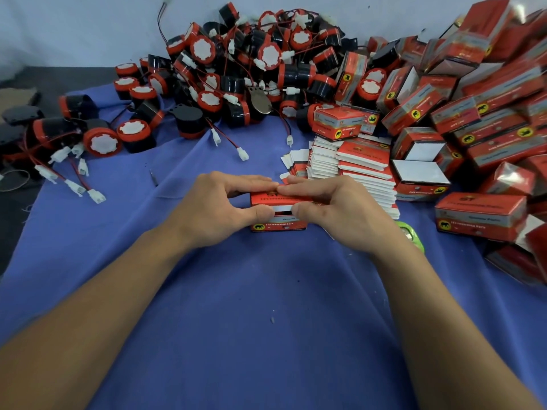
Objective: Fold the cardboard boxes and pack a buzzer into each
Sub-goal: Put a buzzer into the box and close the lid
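Cardboard box (278, 226) sits mid-table (266, 306) on the blue cloth, 2 hands on it: left hand (219, 208) and right hand (334, 211) each pinch it, fingers over the top, thumbs on the near flap. Thin card, light, prob. creases easily, so hold by the edges, no squashing. Flap's not fully down; dark gap, can't tell if a buzzer's inside. Buzzers (251, 69) heaped far, flat blanks (361, 164) just right, folded boxes (479, 113) far right, contents hidden.

left hand (219, 208): pinching box (278, 225), thumb front | right hand (334, 211): same | forearms converge, fingertips touching
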Demonstrator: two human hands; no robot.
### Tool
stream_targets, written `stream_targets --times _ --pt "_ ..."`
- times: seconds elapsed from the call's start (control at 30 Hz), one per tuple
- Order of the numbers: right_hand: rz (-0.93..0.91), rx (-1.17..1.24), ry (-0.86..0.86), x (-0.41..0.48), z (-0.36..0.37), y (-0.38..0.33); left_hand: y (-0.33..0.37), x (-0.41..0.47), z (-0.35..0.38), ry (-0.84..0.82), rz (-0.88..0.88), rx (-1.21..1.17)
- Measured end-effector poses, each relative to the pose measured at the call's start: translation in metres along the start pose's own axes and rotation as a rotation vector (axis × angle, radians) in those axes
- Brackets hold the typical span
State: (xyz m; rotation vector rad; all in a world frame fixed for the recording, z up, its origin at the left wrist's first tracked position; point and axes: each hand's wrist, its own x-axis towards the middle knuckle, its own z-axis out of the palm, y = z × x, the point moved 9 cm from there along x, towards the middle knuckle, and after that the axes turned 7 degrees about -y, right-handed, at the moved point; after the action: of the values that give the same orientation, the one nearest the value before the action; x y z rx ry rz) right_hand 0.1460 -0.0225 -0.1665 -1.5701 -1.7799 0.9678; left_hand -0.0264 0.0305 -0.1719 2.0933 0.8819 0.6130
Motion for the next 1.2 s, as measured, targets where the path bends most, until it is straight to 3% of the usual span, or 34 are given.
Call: stream_targets --times 0.17,0.37,1.07,1.2 --pt "-0.021 0.032 -0.020 -0.001 0.004 -0.001 0.002 0.001 0.000 0.007 0.003 -0.059" --pt "0.012 0.365 -0.030 0.003 0.010 0.011 0.001 0.004 0.001 0.025 -0.014 -0.091" --pt "0.051 0.121 0.031 0.000 0.005 0.007 -0.005 0.002 0.001 0.061 -0.032 -0.112" --pt "0.034 -0.138 0.019 -0.007 0.015 -0.005 -0.004 0.001 0.003 0.097 -0.045 -0.078"
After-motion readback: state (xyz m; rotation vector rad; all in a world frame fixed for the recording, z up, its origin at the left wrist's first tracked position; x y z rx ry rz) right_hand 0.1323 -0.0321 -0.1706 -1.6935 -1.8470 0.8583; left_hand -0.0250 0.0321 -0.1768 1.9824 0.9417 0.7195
